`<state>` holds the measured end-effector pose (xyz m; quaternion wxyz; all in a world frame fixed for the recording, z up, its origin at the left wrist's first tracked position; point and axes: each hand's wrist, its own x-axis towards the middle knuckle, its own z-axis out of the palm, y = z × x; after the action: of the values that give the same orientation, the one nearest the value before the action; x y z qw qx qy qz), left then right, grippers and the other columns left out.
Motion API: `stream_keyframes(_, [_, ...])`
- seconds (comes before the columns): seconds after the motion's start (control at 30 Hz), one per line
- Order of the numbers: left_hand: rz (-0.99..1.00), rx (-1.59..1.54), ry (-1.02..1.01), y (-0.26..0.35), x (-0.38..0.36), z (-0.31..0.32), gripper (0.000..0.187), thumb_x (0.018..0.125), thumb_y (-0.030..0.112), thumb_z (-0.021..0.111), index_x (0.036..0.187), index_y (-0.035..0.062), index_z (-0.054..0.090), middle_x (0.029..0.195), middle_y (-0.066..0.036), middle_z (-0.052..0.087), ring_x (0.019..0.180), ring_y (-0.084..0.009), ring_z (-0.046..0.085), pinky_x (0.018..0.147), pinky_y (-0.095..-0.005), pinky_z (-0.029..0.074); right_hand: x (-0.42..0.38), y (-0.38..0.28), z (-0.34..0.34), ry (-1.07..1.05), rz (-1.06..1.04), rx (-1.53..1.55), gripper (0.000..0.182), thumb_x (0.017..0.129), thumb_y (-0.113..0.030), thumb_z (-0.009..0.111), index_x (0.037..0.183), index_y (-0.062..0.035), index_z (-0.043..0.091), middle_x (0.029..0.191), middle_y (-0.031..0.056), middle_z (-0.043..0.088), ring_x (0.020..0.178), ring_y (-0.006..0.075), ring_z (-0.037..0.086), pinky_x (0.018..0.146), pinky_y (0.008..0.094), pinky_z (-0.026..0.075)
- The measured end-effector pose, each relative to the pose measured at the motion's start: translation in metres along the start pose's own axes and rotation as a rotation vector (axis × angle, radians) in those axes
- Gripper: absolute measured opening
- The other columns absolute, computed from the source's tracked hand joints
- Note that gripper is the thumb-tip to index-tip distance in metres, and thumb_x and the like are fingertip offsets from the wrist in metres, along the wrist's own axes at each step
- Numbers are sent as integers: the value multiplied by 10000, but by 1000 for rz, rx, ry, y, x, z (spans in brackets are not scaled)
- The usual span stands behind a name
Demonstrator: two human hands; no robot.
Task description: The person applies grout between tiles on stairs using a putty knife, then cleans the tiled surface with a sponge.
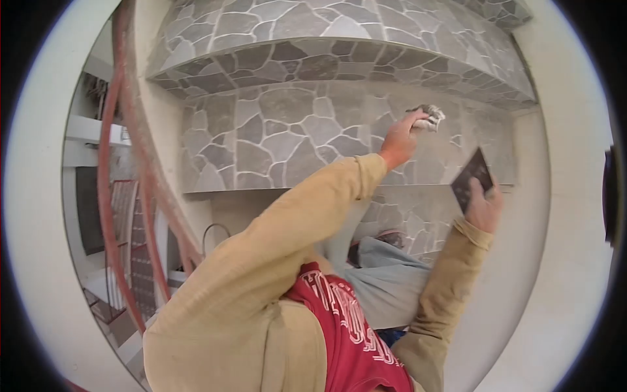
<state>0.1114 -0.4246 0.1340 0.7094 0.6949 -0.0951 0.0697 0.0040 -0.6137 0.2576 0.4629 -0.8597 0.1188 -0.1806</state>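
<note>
My left hand (400, 140) is closed around a crumpled grey-white cloth (431, 118), which is against the grey stone-patterned step (281, 108). The surface around the cloth looks hazy, with its pale joints partly blurred over. Lower and to the right, my right hand (484, 208) grips a thin, dark, flat square piece (473, 180) by its lower edge, with the thumb on its face. That piece is tilted and appears raised off the step.
Another stone-patterned step (274, 23) rises beyond, with a curved edge. Reddish pipes (110, 150) run down the left side, next to an opening onto a lower area. A pale wall (575, 85) borders the right. My bent leg (392, 281) and shoe are below the step edge.
</note>
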Motion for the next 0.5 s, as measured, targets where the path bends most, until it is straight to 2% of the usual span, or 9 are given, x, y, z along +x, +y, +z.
stream_keyframes(0.07, [360,387,91,8,-11,-72,377,898,-21,532,1236,113,632,1252,-142,669,1230,-357,589,1047,-427,444,-14,-3,-16,-31,62,147,268,895,-65,651,1144,31,665,991,96,702,873,161,654,806,316,519])
stream_keyframes(0.1, [376,394,180,-7,-16,-114,323,881,-45,522,1124,104,675,1218,-126,674,1230,-345,582,1083,-432,419,-15,-5,-22,-48,109,261,277,896,-74,658,1150,37,661,985,89,704,855,159,652,800,312,519])
stream_keyframes(0.13, [567,343,111,-17,-15,-173,255,897,-35,502,1013,89,692,1183,-119,672,1191,-316,597,1079,-406,418,-15,-3,-23,-28,109,267,277,896,-74,658,1150,37,661,985,89,704,855,159,652,800,312,519])
stream_keyframes(0.17, [331,606,301,-37,-29,-225,250,899,-39,496,957,84,706,1146,-109,682,1147,-295,612,1044,-401,447,-18,-2,-29,-35,96,168,275,892,-69,662,1147,34,661,967,82,705,856,154,647,799,306,518])
stream_keyframes(0.23, [78,984,564,-82,-50,-338,253,890,44,531,1098,55,676,1125,-147,672,1094,-308,622,987,-401,460,-26,-7,-33,-21,90,42,252,879,-41,670,1121,30,663,913,58,700,837,137,624,779,293,508])
stream_keyframes(0.3, [-289,1127,621,-135,-56,-424,379,891,181,575,1235,25,604,1253,-177,632,1214,-326,560,1025,-520,397,-32,-26,-24,-63,96,21,236,862,-12,665,1095,25,667,894,54,684,823,129,606,769,283,492])
stream_keyframes(0.37, [-419,1305,608,-177,-31,-419,440,888,232,593,1273,21,583,1309,-186,605,1252,-354,531,1023,-596,370,-35,-34,-16,-121,87,65,235,858,-5,661,1091,21,670,887,55,680,821,129,601,771,281,487])
stream_keyframes(0.43, [-549,1722,720,-200,12,-343,513,894,317,586,1335,55,570,1457,-216,483,1315,-430,451,969,-722,307,-35,-38,-11,-206,37,33,223,858,6,641,1079,18,670,866,59,667,822,130,597,779,280,482])
stream_keyframes(0.5, [-668,1633,520,-143,47,-229,581,915,379,555,1428,111,518,1546,-251,360,1346,-471,403,952,-753,291,-29,-44,-5,-184,12,27,218,858,7,637,1074,16,668,860,60,664,820,132,595,778,281,481])
